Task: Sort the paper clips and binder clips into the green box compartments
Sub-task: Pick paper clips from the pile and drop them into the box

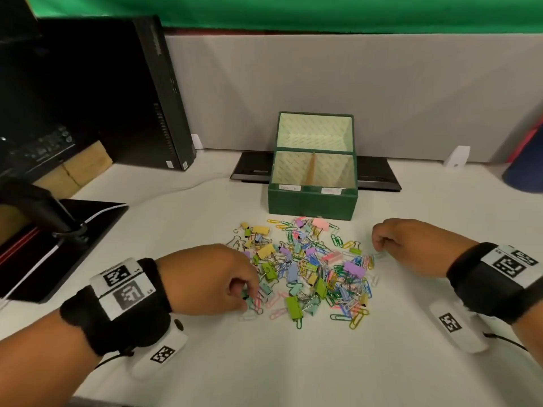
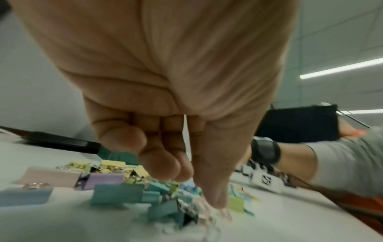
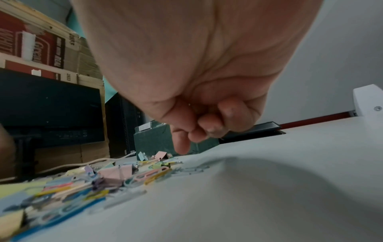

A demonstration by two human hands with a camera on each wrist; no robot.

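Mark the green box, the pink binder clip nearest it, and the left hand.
green box [image 1: 311, 205], head view, on its front wall.
pink binder clip [image 1: 321, 223], head view, on its pink body.
left hand [image 1: 211, 277], head view, on the back of the hand.

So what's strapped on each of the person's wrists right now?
Bare hands, no gloves. Left hand and right hand each have a wide black wristband carrying white square-code tags, plus a white tagged camera pod underneath with a thin black cable.

one green box [image 1: 312, 201] with two compartments, two hands, uncounted clips [image 1: 305, 268]
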